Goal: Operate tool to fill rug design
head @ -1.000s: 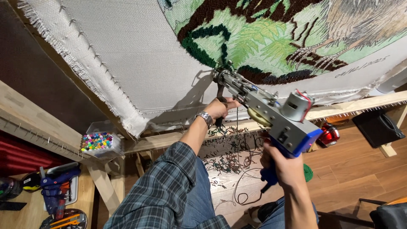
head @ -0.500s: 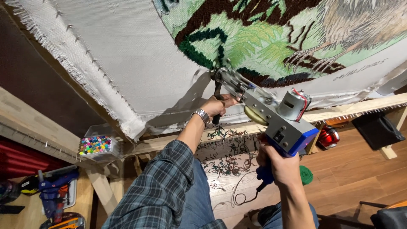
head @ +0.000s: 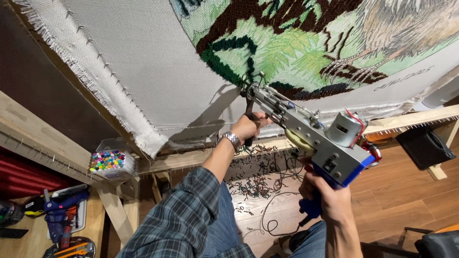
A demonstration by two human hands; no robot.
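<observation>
head view: tufting gun point(head: 311, 138) hides needle tip.

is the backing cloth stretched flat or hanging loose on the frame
Stretched flat: the cloth is taut and unwrinkled, its frayed edge hooked on the nail row along the wooden frame.

Tufting gun point(head: 311, 138) needle tip hidden against cloth point(head: 143, 71); rug design cut off at top edge.

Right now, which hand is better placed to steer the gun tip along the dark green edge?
Left, probably. The left hand grips the front handle just behind the gun tip, which meets the cloth at the dark green edge. The right hand holds the blue rear grip, far from the tip.
</observation>
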